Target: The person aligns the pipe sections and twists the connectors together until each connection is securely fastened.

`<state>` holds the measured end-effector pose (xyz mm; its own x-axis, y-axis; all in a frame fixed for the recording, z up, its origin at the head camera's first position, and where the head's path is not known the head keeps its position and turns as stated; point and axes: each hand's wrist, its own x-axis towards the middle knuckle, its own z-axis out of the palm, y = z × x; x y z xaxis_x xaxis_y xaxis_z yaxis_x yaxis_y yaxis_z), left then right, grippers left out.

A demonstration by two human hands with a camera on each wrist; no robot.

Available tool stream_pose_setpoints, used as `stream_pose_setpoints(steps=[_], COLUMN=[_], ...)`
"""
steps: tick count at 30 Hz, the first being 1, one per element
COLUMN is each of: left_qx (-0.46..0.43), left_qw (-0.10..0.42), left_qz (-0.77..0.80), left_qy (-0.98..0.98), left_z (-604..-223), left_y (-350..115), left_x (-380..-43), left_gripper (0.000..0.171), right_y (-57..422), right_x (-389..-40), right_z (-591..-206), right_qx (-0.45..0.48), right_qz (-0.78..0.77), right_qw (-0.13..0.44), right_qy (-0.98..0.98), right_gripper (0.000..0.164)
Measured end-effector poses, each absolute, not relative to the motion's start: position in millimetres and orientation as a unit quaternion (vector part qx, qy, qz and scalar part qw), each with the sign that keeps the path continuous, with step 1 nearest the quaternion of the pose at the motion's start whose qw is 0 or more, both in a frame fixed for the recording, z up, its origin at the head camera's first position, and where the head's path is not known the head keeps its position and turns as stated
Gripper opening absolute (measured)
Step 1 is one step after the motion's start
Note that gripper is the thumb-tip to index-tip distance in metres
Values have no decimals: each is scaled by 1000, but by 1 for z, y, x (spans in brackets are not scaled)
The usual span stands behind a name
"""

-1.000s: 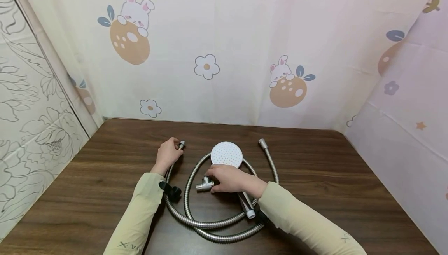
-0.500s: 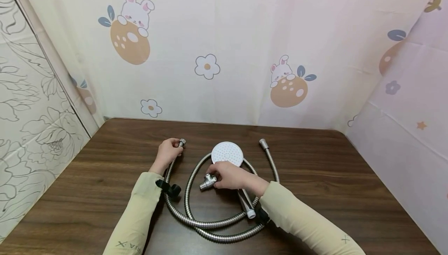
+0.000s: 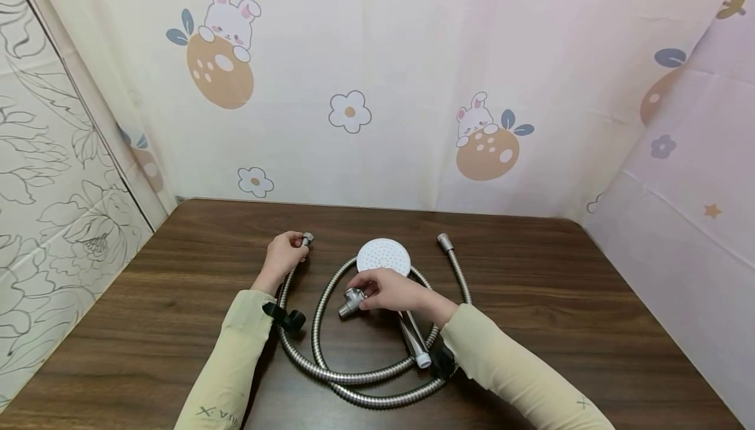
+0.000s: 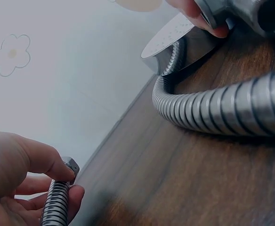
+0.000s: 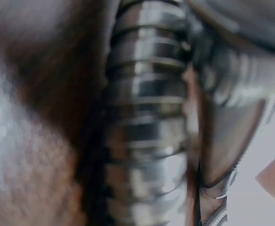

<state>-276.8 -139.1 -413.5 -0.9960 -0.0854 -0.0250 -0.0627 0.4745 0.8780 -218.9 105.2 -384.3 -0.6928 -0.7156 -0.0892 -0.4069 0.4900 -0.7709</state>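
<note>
My left hand pinches one end of a ribbed metal shower hose, just below its hex nut. In the left wrist view, thumb and fingers close round the hose behind that nut. My right hand holds a small chrome pipe fitting with a branch, tilted down to the left; its dark round opening faces the camera in the left wrist view. Behind and under the right hand lies a shower head with a white dotted face, its chrome handle toward me.
The hose lies in loops on the brown wooden table, its other end at the back right. A patterned curtain stands behind the table. Black wrist cameras sit over the hose. The right wrist view is mostly close, blurred hose.
The right hand has lifted slightly and turned the fitting, so its lower end now points more downward. The left hand has barely moved; the hose nut it holds shows a little more.
</note>
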Motion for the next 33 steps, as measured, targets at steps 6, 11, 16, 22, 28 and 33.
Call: stream_pose_setpoints(steps=[6, 11, 16, 22, 28, 33], left_qx=[37, 36, 36, 40, 36, 34], left_qw=[-12, -31, -42, -57, -71, -77], left_qz=[-550, -583, -614, -639, -634, -630], left_qy=[-834, -811, -787, -766, -769, -772], left_z=[-414, -413, -413, -410, -406, -403], left_y=[-140, -141, -140, -141, -141, -142], left_x=[-277, -277, -276, -275, -274, -273], left_gripper=[40, 43, 44, 45, 42, 41], right_y=[108, 109, 111, 111, 110, 110], right_x=[-222, -224, -226, -227, -229, -230], right_z=[-384, -384, -385, -386, -384, -380], right_qx=[-314, -307, -315, -300, -258, -240], right_qz=[-438, -468, -488, -533, -587, -596], right_qw=[227, 229, 224, 240, 257, 252], right_qy=[811, 796, 783, 753, 723, 724], right_gripper=[34, 36, 37, 37, 37, 37])
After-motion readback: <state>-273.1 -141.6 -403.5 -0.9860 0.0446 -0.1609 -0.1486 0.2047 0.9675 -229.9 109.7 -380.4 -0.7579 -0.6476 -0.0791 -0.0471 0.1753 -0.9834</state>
